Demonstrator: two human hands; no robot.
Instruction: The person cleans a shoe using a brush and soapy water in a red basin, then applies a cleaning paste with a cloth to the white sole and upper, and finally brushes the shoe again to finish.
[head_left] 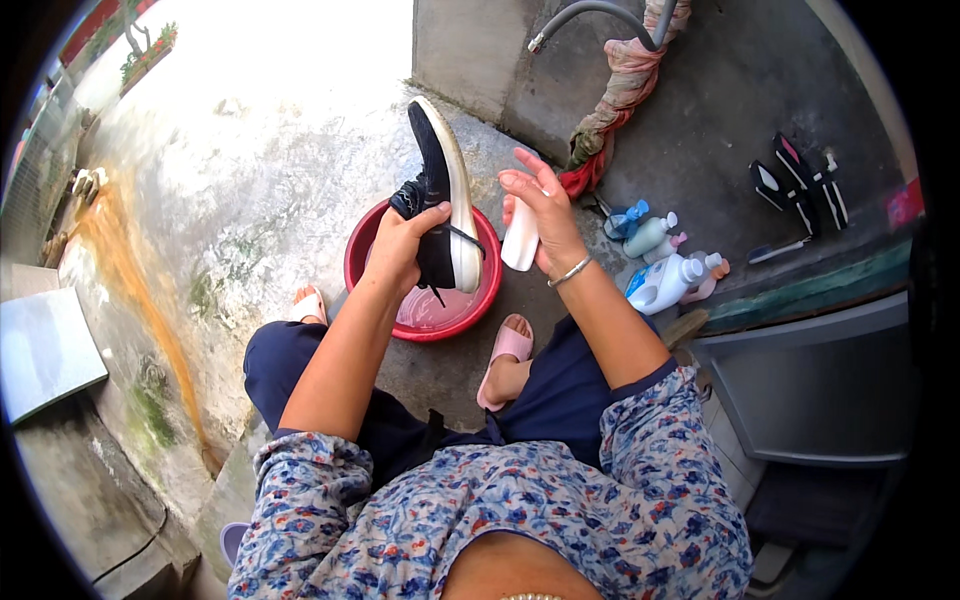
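Observation:
My left hand [398, 248] is closed round the heel part of a black sneaker [434, 160] with a thick white sole. The shoe is raised above a red basin [440, 332], toe pointing away from me, sole turned to the right. Its dark laces hang loose. In my right hand [552, 218] is a smooth white oblong object [521, 236], held beside the sole and apart from it. Its underside is hidden, so I cannot tell its exact kind. Pale, cloudy liquid shows inside the basin.
Several bottles [662, 284] stand at the right. Beyond them, brushes [790, 180] lie on the grey surface. A twisted cloth [625, 90] and a grey hose [600, 8] hang at the back. My feet in pink slippers [510, 350] flank the basin.

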